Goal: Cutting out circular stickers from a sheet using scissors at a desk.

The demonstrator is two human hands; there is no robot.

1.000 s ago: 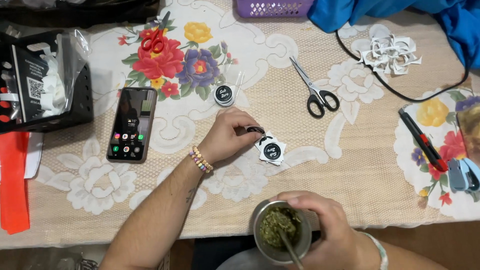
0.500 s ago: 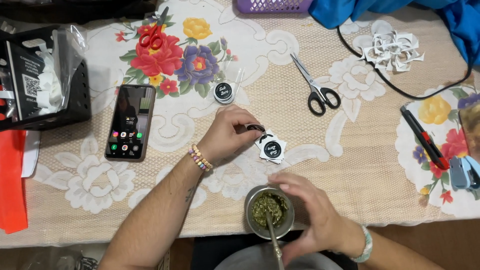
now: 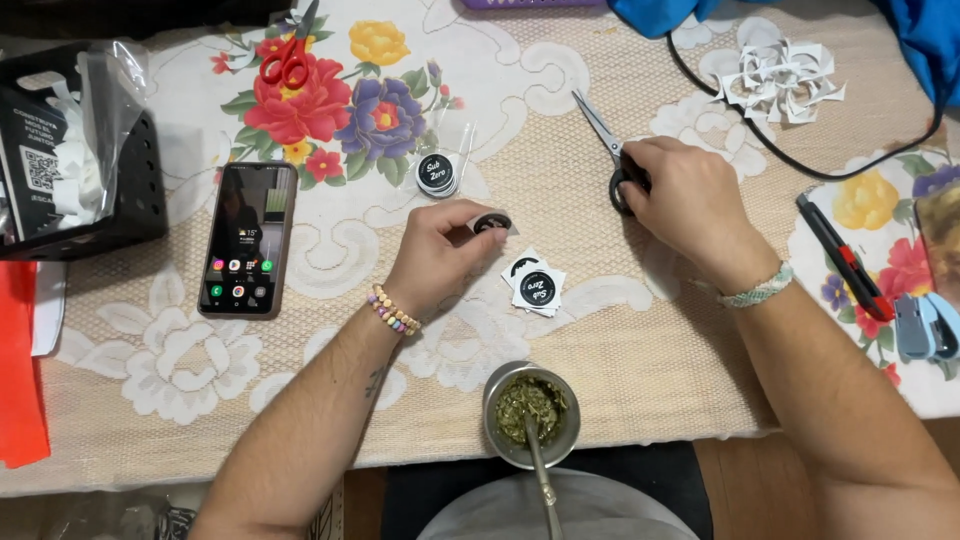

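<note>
At frame centre, the left hand (image 3: pixel 440 255) pinches a small black sticker (image 3: pixel 492 223) between its fingers; the right hand (image 3: pixel 690 205) closes on the black scissors (image 3: pixel 612 150) at upper right. Lift them by the handles, blades pointed away.

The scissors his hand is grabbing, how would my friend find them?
Look at the lace tablecloth with big flowers. Right of the middle, the right hand covers the black handles of the scissors, blades pointing up-left. The other pair, at the top left, has red handles.
</note>
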